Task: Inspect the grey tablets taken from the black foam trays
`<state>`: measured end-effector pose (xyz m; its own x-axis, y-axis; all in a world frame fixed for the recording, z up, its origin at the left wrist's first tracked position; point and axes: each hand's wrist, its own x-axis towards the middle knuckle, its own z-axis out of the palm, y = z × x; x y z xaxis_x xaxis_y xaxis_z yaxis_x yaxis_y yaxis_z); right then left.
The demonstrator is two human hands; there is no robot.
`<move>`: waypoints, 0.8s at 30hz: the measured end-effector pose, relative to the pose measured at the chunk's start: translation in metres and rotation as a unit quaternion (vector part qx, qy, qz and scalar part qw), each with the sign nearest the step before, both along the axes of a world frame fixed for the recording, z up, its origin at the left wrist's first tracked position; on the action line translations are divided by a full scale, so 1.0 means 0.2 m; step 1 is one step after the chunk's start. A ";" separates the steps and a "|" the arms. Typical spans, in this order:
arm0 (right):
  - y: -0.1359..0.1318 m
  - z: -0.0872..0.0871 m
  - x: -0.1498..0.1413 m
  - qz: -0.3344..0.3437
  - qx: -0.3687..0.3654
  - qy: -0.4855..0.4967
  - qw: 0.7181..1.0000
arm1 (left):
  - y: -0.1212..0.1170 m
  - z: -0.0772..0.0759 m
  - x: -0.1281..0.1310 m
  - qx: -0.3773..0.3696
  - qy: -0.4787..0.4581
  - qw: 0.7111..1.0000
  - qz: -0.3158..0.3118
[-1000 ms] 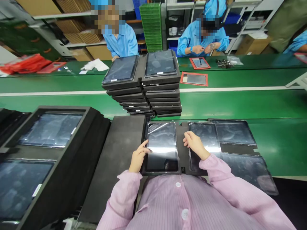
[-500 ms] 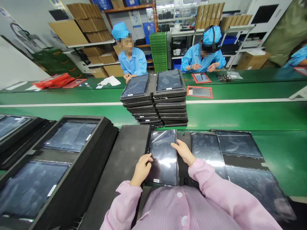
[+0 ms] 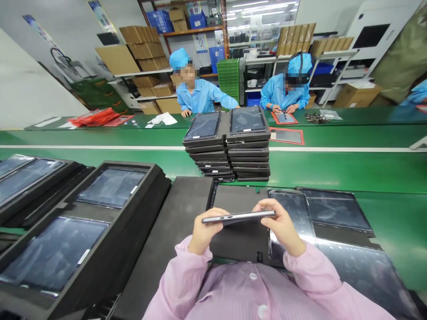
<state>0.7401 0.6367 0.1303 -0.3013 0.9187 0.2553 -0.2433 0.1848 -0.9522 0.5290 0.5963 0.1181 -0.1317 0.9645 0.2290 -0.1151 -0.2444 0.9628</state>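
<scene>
Between my hands a tablet (image 3: 240, 217) is held up with its thin silver edge facing me; its screen is seen only at a steep slant. My left hand (image 3: 204, 229) grips the left end, thumb below and fingers behind. At the other end my right hand (image 3: 282, 222) pinches it the same way. Below lies a black foam tray (image 3: 240, 244). Just right of it rests another tablet (image 3: 290, 213) in clear film, partly behind my right hand. More film-covered tablets, one (image 3: 336, 211) at the back, lie on foam farther right.
A flat black foam sheet (image 3: 178, 218) lies left of my hands, beside stacked foam trays with tablets (image 3: 113, 186). Ahead, a tall stack of foam trays (image 3: 248, 155) stands on the green bench. Two co-workers in blue sit across, one with an arm (image 3: 223, 95) stretched behind that stack.
The tablet between my hands has been lifted off the foam and tipped edge-on towards me. The left co-worker's arm now reaches to the stack. The view has tilted up slightly.
</scene>
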 end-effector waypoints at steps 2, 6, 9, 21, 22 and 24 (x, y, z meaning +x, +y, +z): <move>-0.01 0.00 0.01 -0.002 0.025 -0.001 1.000 | -0.01 0.01 0.01 0.026 -0.008 1.000 -0.017; -0.04 0.01 0.00 0.007 0.037 0.007 0.999 | -0.04 0.00 0.00 0.018 0.024 0.999 -0.016; -0.05 0.01 0.01 0.018 0.041 0.007 0.999 | -0.06 -0.02 0.00 0.016 0.037 0.999 -0.018; -0.04 -0.03 0.06 0.029 0.023 0.014 0.999 | -0.06 0.03 0.04 0.009 0.030 0.998 -0.045; -0.03 -0.03 0.06 0.032 0.024 0.021 0.999 | -0.06 0.04 0.05 0.013 0.029 0.998 -0.048; -0.03 -0.02 0.06 0.037 0.028 0.035 0.998 | -0.07 0.05 0.05 0.023 0.025 0.998 -0.053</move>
